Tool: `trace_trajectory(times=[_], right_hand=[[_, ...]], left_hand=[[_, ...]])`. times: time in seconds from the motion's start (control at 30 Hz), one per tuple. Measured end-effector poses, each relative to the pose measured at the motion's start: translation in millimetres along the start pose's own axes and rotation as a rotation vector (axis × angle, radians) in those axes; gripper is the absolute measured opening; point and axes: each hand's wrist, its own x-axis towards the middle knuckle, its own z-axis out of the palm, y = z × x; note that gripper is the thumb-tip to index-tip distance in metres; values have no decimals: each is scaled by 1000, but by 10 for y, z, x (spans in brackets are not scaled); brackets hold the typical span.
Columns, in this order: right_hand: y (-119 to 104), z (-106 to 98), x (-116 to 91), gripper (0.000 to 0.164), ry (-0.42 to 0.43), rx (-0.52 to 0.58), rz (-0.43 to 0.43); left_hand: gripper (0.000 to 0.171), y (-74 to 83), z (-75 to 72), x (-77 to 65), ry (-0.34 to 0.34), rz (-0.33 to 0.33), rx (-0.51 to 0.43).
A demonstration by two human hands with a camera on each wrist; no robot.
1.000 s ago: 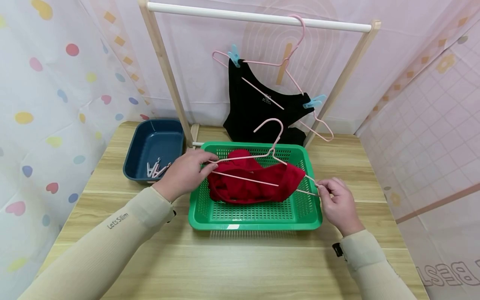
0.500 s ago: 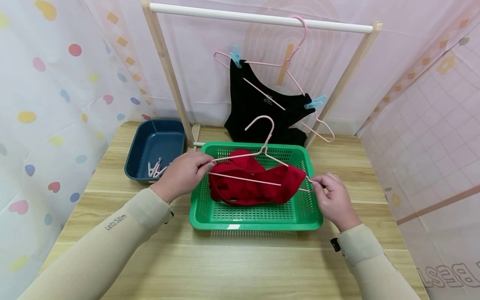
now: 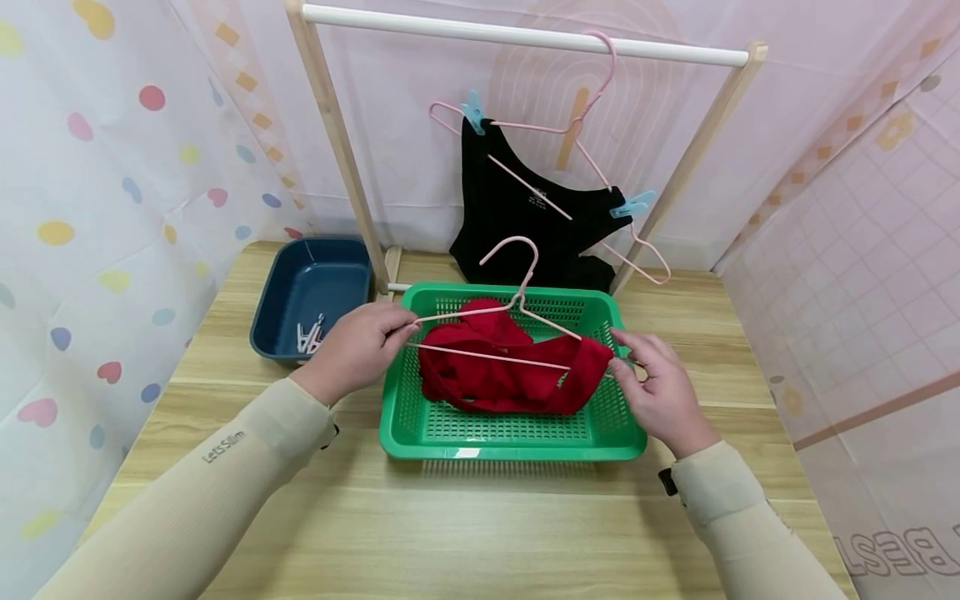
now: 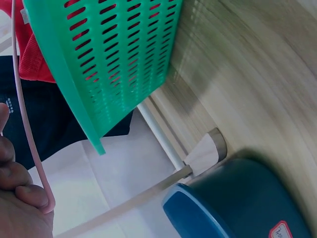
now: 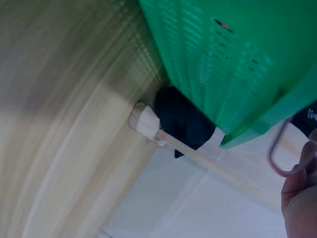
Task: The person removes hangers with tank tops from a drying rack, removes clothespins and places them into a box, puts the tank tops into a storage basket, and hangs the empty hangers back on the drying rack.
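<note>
A pink clothes hanger (image 3: 472,313) spans the green basket (image 3: 510,452), its hook pointing up. On its right side hangs part of a red garment (image 3: 480,379); the rest lies bunched in the basket. My left hand (image 3: 360,346) grips the hanger's left end, and its curled fingers also show in the left wrist view. At the other end, my right hand (image 3: 660,387) has its thumb and index finger parted beside the red fabric's edge. In the right wrist view, the hanger's curved end (image 5: 277,171) lies against the fingers of that hand.
Behind the basket stands a rack with a white rail (image 3: 450,27). A black top (image 3: 517,217) hangs there on another pink hanger, held by light blue clips (image 3: 633,204). A dark blue tub (image 3: 311,279) at left holds pale clothespins (image 3: 308,337).
The hanger has shifted left, with the left hand moving along. The right hand has slid inward along the hanger to the red fabric's edge, its thumb and index finger now spread.
</note>
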Motion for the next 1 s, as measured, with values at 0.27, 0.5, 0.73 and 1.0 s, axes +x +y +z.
trace_trajectory(times=[0.27, 0.5, 0.73, 1.0], right_hand=[[-117, 15, 92, 51, -119, -46, -2], [-138, 39, 133, 37, -142, -98, 15], [-127, 58, 126, 31, -128, -129, 24], [-103, 69, 97, 27, -84, -146, 11]], left_hand=[[22, -65, 8, -39, 9, -4, -2], [22, -99, 15, -62, 17, -14, -8], [23, -122, 15, -100, 26, -24, 0], [24, -159, 4, -147, 42, -38, -4]])
